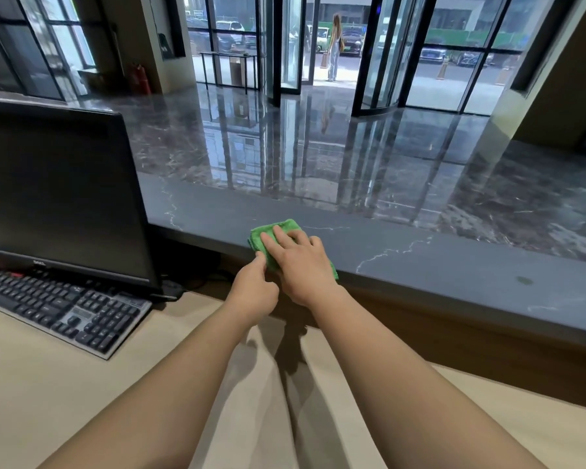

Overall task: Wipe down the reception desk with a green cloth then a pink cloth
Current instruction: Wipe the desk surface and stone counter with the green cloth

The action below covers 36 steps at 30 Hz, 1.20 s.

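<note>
A folded green cloth [266, 234] lies on the raised grey marble ledge of the reception desk [420, 258], near its front edge. My right hand [298, 262] presses flat on top of the cloth, fingers spread and pointing to the far left. My left hand [252, 287] is just below the ledge edge, its fingers pinching the near left corner of the cloth. No pink cloth is in view.
A black monitor [58, 198] and a dark keyboard [61, 308] stand on the lower beige worktop [31, 384] to the left. A small dull spot [524, 280] marks the ledge at right. Beyond the ledge lie a glossy lobby floor and glass doors, with a person standing outside.
</note>
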Each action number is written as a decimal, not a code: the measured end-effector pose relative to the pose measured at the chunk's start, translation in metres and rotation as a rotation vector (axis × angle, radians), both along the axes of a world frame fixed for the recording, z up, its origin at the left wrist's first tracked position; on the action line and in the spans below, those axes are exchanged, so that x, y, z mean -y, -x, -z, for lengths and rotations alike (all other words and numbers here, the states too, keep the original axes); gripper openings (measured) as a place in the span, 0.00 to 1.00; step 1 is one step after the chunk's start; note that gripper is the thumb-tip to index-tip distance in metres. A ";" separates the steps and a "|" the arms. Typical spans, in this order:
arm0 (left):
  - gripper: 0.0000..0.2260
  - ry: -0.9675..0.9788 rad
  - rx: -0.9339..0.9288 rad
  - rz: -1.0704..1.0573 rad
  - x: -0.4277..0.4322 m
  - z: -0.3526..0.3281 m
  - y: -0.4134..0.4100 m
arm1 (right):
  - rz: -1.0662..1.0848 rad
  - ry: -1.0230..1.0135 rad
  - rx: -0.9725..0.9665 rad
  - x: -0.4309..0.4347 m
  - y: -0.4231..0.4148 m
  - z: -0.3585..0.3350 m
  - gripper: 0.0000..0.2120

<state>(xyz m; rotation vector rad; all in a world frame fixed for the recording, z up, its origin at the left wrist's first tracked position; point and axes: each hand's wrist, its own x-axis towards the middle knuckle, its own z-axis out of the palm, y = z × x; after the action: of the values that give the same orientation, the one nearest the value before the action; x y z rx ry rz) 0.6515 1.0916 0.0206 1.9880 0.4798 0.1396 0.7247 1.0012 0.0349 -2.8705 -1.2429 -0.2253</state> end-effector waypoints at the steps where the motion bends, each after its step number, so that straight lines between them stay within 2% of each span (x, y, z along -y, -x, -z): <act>1: 0.36 -0.006 -0.015 0.005 0.013 -0.002 0.000 | 0.004 -0.004 -0.005 0.012 -0.001 0.000 0.35; 13: 0.33 -0.138 -0.131 0.099 0.181 -0.022 -0.014 | 0.083 -0.054 -0.056 0.186 -0.010 -0.005 0.31; 16: 0.28 -0.190 -0.128 0.117 0.218 -0.028 -0.016 | 0.118 -0.071 -0.081 0.229 -0.010 -0.007 0.31; 21: 0.15 -0.479 -0.146 0.151 0.278 -0.045 -0.027 | 0.225 -0.119 -0.148 0.307 -0.012 -0.014 0.29; 25: 0.14 -0.678 -0.064 0.044 0.304 -0.054 -0.042 | 0.379 -0.120 -0.156 0.379 -0.018 -0.021 0.25; 29: 0.17 -0.873 -0.170 0.323 0.302 -0.043 -0.049 | 0.592 -0.089 -0.182 0.454 -0.036 -0.022 0.25; 33: 0.19 -0.886 -0.186 0.440 0.295 -0.041 -0.045 | 0.710 -0.102 -0.216 0.456 -0.049 -0.017 0.34; 36: 0.20 -0.882 -0.186 0.480 0.292 -0.044 -0.044 | 0.682 -0.132 -0.179 0.412 -0.053 -0.012 0.31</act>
<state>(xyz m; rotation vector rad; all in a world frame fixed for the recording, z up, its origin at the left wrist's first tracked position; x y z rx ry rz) 0.6955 0.7994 0.0645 2.9384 0.0170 -0.1708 0.7776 0.5896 0.0470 -2.9905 -0.1825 -0.0405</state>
